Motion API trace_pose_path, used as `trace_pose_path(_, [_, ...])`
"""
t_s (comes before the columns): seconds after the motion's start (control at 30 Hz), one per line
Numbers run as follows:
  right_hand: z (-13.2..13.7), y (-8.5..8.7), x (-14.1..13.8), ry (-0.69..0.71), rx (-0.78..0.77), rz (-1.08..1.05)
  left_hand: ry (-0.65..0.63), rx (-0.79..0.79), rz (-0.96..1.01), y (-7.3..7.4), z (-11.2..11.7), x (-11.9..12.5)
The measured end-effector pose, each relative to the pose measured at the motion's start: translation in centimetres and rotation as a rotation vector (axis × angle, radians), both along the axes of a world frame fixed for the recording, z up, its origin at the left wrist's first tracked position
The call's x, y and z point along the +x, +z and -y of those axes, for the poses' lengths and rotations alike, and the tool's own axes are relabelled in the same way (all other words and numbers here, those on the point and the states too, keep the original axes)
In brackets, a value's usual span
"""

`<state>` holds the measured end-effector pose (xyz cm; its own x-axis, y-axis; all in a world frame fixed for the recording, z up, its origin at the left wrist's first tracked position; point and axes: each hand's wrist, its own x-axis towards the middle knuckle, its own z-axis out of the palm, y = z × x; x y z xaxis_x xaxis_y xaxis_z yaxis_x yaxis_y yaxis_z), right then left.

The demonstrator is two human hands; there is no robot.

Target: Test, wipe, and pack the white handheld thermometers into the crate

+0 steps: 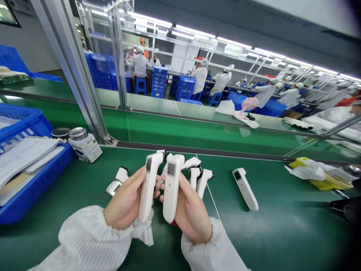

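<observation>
My left hand (126, 201) grips a white handheld thermometer (150, 186) upright, its small screen facing me; a white cloth (145, 231) hangs below that hand. My right hand (191, 210) holds a second white thermometer (171, 186) upright beside the first, screen toward me. The two devices stand close together, side by side. Behind my hands several more white thermometers (197, 175) lie on the green table (84, 188). One more thermometer (244, 188) lies alone to the right.
A blue crate (31, 180) with papers stands at the left. A small white jar (84, 145) and a dark lid (60, 132) sit next to it. Yellow and white items (318, 175) lie at the right. A metal frame post (73, 67) rises behind. Workers in white sit at far benches.
</observation>
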<state>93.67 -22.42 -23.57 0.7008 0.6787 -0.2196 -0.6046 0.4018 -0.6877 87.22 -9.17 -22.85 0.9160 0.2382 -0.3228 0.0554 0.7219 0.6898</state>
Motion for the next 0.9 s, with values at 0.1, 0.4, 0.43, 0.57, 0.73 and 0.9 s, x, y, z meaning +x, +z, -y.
trace_pose_path(0.1, [0.04,-0.1,-0.25,-0.099,0.022,0.069,-0.015,-0.013,0.027,-0.26,0.04,-0.05])
trace_pose_path(0.4, [0.02,-0.28,-0.5,-0.075,0.04,0.138,-0.048,-0.024,0.041,-0.56,0.48,-0.3])
trace_pose_path(0.43, [-0.01,-0.32,-0.52,-0.071,0.039,0.144,-0.053,-0.027,0.048,-0.53,0.49,-0.29])
trace_pose_path(0.57, [-0.01,-0.46,-0.56,-0.043,0.017,0.163,-0.038,-0.047,0.058,-0.38,0.52,-0.14])
trace_pose_path(0.73, [0.03,-0.64,-0.54,-0.005,-0.018,0.137,-0.029,-0.101,0.023,-0.22,0.48,-0.02])
trace_pose_path(0.9, [-0.11,-0.7,-0.48,0.03,-0.022,0.1,-0.031,-0.138,-0.016,0.0,0.44,-0.01])
